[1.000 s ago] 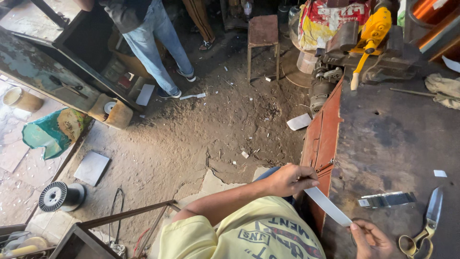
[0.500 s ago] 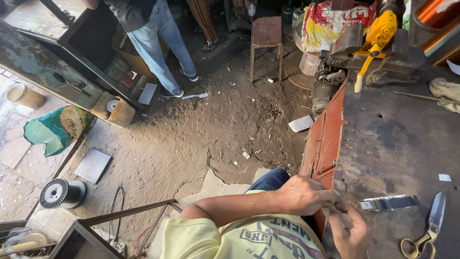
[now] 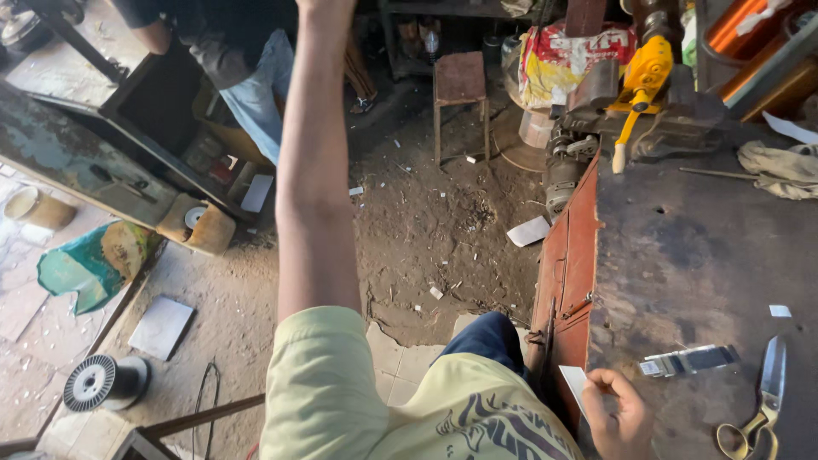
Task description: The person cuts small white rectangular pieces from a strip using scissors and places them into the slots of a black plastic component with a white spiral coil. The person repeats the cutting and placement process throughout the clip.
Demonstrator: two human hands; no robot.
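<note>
taking the dark workbench (image 3: 707,255) as the landmark and going from left to right: far off to its left a wire spool (image 3: 100,382) is lying on the dirt floor beside a flat grey sheet (image 3: 162,325), and another person in jeans (image 3: 247,85) is bending at a metal cabinet well away from the bench. nearer the bench, the left hand (image 3: 324,8) is reaching straight up and out of the top of the view, so i cannot tell whether it is open or closed or holding anything. at the bench's near left edge the right hand (image 3: 620,417) is curling its fingers loosely around a pale paper strip (image 3: 575,381), pinning it against the bench top. just right of that hand a folded silvery strip (image 3: 688,360) is lying flat on the bench, and further right the scissors (image 3: 758,409) are resting untouched. judging by this, one strip is looking already cut and folded, while the one in hand is appearing not yet worked
</note>
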